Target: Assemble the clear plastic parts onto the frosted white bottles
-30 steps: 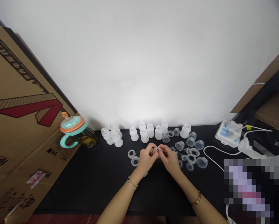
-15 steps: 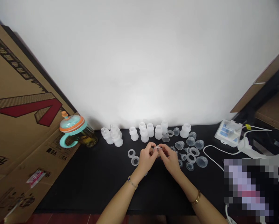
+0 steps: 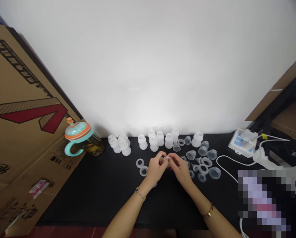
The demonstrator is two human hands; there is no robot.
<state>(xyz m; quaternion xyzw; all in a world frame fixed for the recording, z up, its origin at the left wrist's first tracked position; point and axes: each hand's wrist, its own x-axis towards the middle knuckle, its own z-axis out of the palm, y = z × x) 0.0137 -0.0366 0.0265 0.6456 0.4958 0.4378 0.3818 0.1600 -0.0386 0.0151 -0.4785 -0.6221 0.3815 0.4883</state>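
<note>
Over the black table, my left hand (image 3: 157,168) and my right hand (image 3: 179,168) meet, fingertips pinched on a small translucent bottle collar (image 3: 167,157). Most of it is hidden by my fingers, so I cannot tell whether a nipple sits in it. Left of my left hand lie two loose collars (image 3: 144,171); another piece shows partly under that wrist. Beside my right hand are clear domed caps (image 3: 191,154), silicone nipples (image 3: 195,168) and more collars (image 3: 203,169). Behind my hands stand several open white baby bottles (image 3: 154,144).
Several capped bottles (image 3: 125,147) stand at the back left. A lidded pitcher (image 3: 80,137) with dark contents is beside a cardboard box (image 3: 21,132). At right are a clear plastic case (image 3: 243,142), a white cable (image 3: 233,161) and a pixelated patch. A white wall rises behind the table.
Both hands stay together on the collar, with only a slight shift of the fingers and the piece. The whole view has moved a little.
</note>
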